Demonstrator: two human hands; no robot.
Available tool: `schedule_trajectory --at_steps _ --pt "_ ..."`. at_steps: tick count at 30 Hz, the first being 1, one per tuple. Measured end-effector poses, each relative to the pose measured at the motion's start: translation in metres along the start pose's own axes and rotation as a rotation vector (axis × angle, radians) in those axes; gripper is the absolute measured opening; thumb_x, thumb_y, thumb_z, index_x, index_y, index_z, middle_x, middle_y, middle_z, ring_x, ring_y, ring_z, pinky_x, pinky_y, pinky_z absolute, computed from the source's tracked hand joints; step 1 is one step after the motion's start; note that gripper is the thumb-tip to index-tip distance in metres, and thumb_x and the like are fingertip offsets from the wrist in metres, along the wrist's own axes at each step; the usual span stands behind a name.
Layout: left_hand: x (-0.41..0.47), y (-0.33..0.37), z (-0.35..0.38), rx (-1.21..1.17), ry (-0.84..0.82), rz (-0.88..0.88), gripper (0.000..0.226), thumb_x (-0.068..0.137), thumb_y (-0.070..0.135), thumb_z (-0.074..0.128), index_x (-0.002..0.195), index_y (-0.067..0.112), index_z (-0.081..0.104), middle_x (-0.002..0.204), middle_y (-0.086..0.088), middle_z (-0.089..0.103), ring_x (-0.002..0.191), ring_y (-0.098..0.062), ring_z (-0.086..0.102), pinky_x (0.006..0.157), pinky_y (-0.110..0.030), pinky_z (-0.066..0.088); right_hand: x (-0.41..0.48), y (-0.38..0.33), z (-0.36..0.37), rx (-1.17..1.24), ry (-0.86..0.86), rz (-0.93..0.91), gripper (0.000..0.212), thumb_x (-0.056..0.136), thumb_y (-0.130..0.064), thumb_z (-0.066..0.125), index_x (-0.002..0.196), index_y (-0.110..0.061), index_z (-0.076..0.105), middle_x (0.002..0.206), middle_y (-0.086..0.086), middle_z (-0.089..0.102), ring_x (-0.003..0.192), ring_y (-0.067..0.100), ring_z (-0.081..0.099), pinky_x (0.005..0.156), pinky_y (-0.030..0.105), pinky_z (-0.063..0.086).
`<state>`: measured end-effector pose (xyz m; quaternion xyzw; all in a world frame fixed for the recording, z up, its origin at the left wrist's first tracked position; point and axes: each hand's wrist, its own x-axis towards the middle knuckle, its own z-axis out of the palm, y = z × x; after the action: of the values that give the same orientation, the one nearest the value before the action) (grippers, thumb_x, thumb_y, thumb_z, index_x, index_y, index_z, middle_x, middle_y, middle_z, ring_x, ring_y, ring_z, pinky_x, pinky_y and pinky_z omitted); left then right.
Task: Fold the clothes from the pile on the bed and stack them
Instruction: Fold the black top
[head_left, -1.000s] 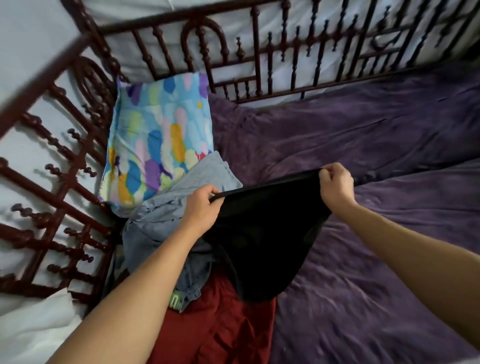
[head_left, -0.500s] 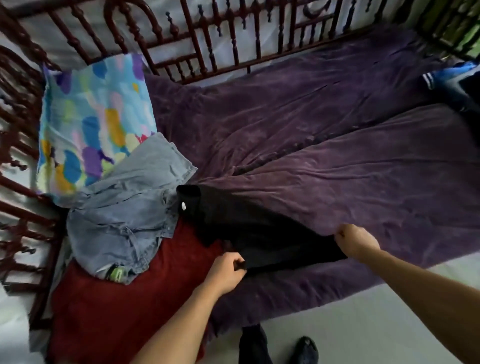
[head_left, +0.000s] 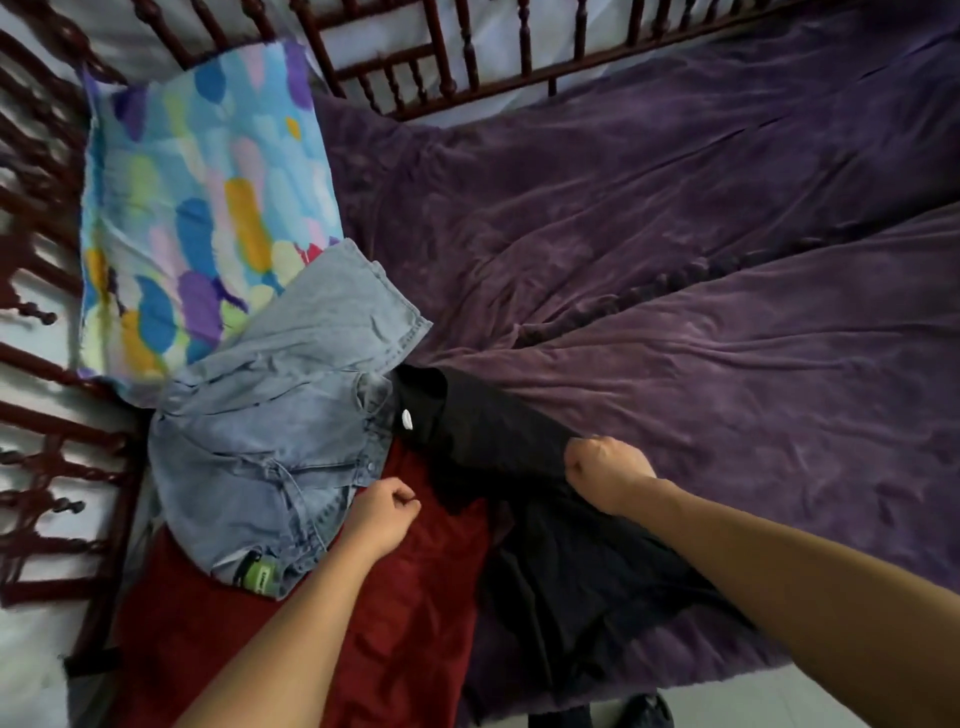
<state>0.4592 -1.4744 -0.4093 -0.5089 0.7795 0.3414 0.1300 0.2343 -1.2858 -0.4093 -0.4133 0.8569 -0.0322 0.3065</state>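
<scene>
The right hand (head_left: 605, 470) fists the crumpled black cloth garment (head_left: 498, 441), its length running toward the nearer, closed (apparently empty) left hand (head_left: 387, 512).

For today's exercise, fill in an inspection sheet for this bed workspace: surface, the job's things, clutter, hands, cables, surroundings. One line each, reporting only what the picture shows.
Surface: purple blanket covers the bed, wrinkled, with a ridge running across it.
Job's things: black garment spread partly over the red garment; denim garment lies on the red one and overlaps the pillow.
Clutter: multicoloured pillow at the bed's corner.
Hands: right hand fisted on the black garment; left hand curled over the red garment, grip unclear.
Cables: nothing seen.
Surroundings: dark wooden bed rails on two sides; a dark shoe on the floor.
</scene>
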Motion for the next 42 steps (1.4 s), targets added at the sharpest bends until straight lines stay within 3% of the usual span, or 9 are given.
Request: schedule_trajectory --at_steps 8,12,15,18,21,30,33,37,42 --pt "0.115 -0.039 -0.010 -0.304 0.009 -0.111 0.052 0.084 0.017 0.070 0.132 0.008 0.052 0.125 -0.011 0.058 0.117 -0.026 0.055 0.100 -0.037 0.044 0.182 -0.122 -0.002 0.177 0.191 -0.115 0.042 0.092 -0.030 0.051 0.131 -0.015 0.048 0.134 0.007 0.051 0.124 0.029 0.048 0.094 0.039 0.042" --pt "0.141 -0.032 0.016 -0.351 -0.082 -0.034 0.068 0.081 0.029 0.073 0.140 0.014 0.043 0.138 0.003 0.045 0.129 -0.016 0.043 0.109 -0.034 0.034 0.236 -0.131 0.010 0.169 -0.001 -0.085 0.070 0.087 -0.033 0.062 0.147 -0.021 0.029 0.146 0.006 0.043 0.132 0.028 0.043 0.101 0.039 0.041" --pt "0.140 -0.026 0.024 -0.178 -0.035 0.035 0.054 0.083 0.031 0.071 0.129 0.006 0.055 0.137 -0.004 0.046 0.127 -0.021 0.045 0.105 -0.030 0.034 0.238 -0.117 0.017 0.146 -0.080 -0.114 0.049 0.086 -0.022 0.060 0.134 -0.022 0.054 0.135 0.005 0.056 0.124 0.027 0.051 0.100 0.032 0.041" --pt "0.129 -0.022 0.015 -0.098 0.006 0.207 0.028 0.080 0.029 0.071 0.101 0.011 0.068 0.122 0.001 0.055 0.117 -0.018 0.049 0.098 -0.031 0.039 0.219 -0.094 -0.002 0.328 0.086 -0.045 0.034 0.089 -0.015 0.051 0.119 -0.021 0.067 0.126 0.007 0.064 0.117 0.028 0.056 0.098 0.032 0.044" --pt "0.117 -0.011 -0.005 -0.018 0.024 0.302 0.019 0.076 0.027 0.073 0.071 0.025 0.054 0.111 0.005 0.062 0.108 -0.015 0.053 0.085 -0.025 0.038 0.191 -0.061 -0.044 0.370 0.278 0.070 0.031 0.091 -0.014 0.049 0.109 -0.022 0.072 0.121 0.006 0.067 0.115 0.027 0.059 0.095 0.032 0.044" --pt "0.076 0.108 -0.071 -0.003 0.485 0.323 0.019 0.089 0.024 0.060 0.103 0.011 0.059 0.088 -0.017 0.068 0.086 -0.038 0.062 0.064 -0.036 0.040 0.047 0.007 -0.137 0.219 0.361 0.018 0.009 0.082 0.000 0.058 0.079 -0.003 0.066 0.088 0.015 0.068 0.085 0.031 0.062 0.068 0.032 0.034" --pt "0.056 0.146 -0.090 -0.127 0.479 0.435 0.015 0.086 0.018 0.064 0.099 0.011 0.062 0.086 -0.014 0.068 0.084 -0.037 0.062 0.069 -0.039 0.046 0.008 0.017 -0.162 0.631 0.370 0.088 0.022 0.076 -0.001 0.056 0.057 -0.012 0.053 0.058 0.001 0.050 0.057 0.014 0.045 0.058 0.027 0.033" --pt "0.014 0.184 -0.112 -0.177 0.469 0.551 0.013 0.082 0.011 0.068 0.095 0.008 0.069 0.085 -0.010 0.070 0.083 -0.029 0.064 0.072 -0.029 0.042 -0.051 0.024 -0.201 1.249 0.424 0.132 0.014 0.060 -0.007 0.049 0.053 -0.017 0.041 0.057 0.002 0.031 0.054 0.017 0.031 0.051 0.028 0.023" --pt "-0.056 0.225 -0.125 -0.190 0.415 0.659 0.016 0.087 0.020 0.064 0.078 0.008 0.070 0.073 -0.009 0.065 0.072 -0.027 0.060 0.064 -0.032 0.037 -0.132 0.042 -0.228 0.894 0.356 0.011 0.010 0.081 -0.007 0.066 0.075 -0.014 0.063 0.062 -0.002 0.056 0.055 0.010 0.052 0.049 0.021 0.039"
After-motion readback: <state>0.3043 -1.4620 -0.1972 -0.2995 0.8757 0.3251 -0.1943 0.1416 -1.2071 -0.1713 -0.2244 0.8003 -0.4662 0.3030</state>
